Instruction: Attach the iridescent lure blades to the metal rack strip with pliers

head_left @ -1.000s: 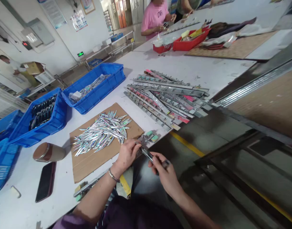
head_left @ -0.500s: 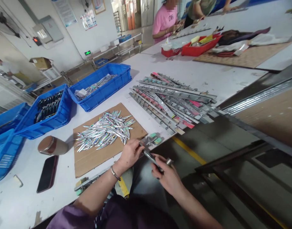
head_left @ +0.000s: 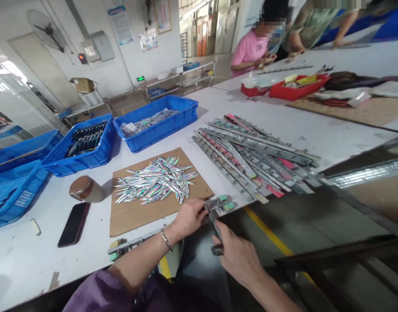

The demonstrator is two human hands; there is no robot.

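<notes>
My left hand (head_left: 190,216) is closed at the table's front edge, its thumb and fingertips pinched by the tip of a dark grey metal hand tool (head_left: 216,229). What the pinch holds is too small to make out. My right hand (head_left: 239,255) wraps round the tool's lower part; its exact kind does not show. Beneath my left forearm runs a metal strip (head_left: 137,240) with small clips. Green pads (head_left: 229,206) lie just beyond my left fingertips. Behind that hand, a pile of shiny silver fish-shaped pieces (head_left: 156,180) rests on a cardboard sheet (head_left: 127,221).
Several metal strips (head_left: 251,151) lie stacked at right. Blue crates (head_left: 160,134) line the back left, near a brown-lidded cup (head_left: 88,190) and a phone (head_left: 73,224). Red trays (head_left: 296,89) stand farther off. A person in pink (head_left: 251,54) works across the table.
The whole view has shifted, so the table things appear farther right. My right hand and the tool have swung lower, the tool now pointing more steeply. My left hand keeps its pinch at the tip.
</notes>
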